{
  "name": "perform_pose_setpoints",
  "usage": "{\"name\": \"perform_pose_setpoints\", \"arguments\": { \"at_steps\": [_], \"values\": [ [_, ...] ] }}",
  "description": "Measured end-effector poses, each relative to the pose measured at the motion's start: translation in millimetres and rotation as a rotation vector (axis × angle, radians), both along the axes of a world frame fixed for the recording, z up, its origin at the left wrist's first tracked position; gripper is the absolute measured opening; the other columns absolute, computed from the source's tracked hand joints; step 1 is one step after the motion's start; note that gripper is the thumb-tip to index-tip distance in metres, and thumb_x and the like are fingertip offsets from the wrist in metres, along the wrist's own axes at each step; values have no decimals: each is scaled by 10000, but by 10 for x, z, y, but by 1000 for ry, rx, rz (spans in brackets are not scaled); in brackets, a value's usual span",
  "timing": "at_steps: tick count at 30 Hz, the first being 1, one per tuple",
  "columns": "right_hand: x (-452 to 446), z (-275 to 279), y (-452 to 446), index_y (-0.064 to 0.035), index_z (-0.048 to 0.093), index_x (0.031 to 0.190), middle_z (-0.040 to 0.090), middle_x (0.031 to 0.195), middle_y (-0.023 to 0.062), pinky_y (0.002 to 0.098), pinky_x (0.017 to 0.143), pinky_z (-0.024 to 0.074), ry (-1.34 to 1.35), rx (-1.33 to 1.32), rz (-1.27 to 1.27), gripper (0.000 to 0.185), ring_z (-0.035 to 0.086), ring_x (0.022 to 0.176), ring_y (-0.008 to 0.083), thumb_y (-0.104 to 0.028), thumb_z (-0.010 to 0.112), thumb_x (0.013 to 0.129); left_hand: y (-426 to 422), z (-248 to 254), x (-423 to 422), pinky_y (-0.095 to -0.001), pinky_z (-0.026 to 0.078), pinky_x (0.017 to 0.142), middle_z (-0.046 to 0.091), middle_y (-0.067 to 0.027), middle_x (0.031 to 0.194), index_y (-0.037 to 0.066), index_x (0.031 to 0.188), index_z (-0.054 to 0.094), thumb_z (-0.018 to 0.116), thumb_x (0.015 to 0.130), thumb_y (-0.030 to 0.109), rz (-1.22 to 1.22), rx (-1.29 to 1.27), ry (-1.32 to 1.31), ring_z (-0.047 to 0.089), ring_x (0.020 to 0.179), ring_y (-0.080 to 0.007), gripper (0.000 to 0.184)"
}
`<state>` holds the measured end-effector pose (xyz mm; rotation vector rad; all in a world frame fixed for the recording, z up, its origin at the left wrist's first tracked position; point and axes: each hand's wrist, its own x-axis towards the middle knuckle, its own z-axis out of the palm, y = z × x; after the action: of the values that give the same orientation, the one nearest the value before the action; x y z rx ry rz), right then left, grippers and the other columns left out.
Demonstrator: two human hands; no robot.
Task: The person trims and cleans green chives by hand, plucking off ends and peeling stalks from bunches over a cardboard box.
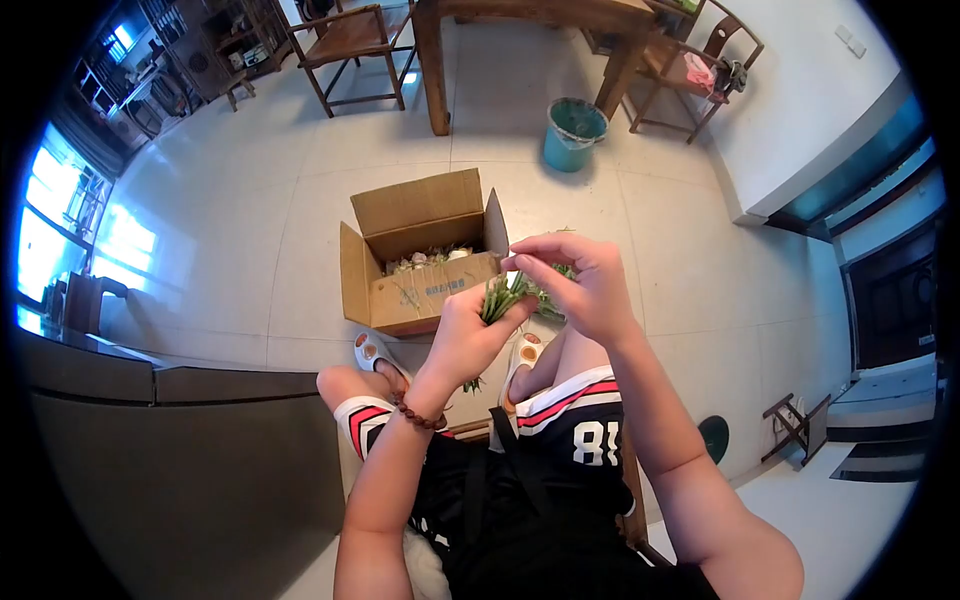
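Note:
A bunch of green stems point(503, 299) is wrapped in the fingers of my left hand point(468, 335), with some leafy ends showing below the palm. Just above and to the right, my right hand point(580, 280) has its thumb and index finger pinched together near the stem tips; whatever lies between them is too small to make out. More greens point(548, 302) show behind my right hand, partly hidden by it. Past my hands stands an open cardboard box point(420, 215) with pale and brownish pieces point(428, 260) inside.
A teal bucket point(570, 150) stands on the floor near a wooden table point(540, 12). Wooden chairs point(362, 38) flank the table. A dark cabinet point(210, 440) is close on the left. A small stool point(795, 428) stands at the right.

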<state>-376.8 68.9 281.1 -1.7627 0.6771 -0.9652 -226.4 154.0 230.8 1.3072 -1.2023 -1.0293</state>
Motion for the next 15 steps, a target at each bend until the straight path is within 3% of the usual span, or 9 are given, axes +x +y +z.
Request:
{"name": "perform_pose_setpoints", "arguments": {
  "at_steps": [7,9,15],
  "values": [
    [35,-11,2,72,679,964,730,929,156,308,836,588,-16,151,75,81,724,923,196,6,673,918,16,13,27,-275,464,631,636,9,737,-34,904,656,720,930,190,-82,140,186,517,705,-46,234],
    [63,-96,13,59,693,966,750,968,119,270,823,560,-59,183,98,102,719,930,153,-22,691,903,15,-56,-1,-219,329,507,491,84,641,46,851,624,667,975,189,-75,44,111,422,573,-10,194],
    [90,-140,1,70,686,962,705,1036,170,300,836,573,-125,299,110,75,693,953,178,16,665,914,64,-15,30,-214,319,470,493,68,626,53,872,626,662,978,210,-70,108,233,429,528,-20,193]
  ]
}}
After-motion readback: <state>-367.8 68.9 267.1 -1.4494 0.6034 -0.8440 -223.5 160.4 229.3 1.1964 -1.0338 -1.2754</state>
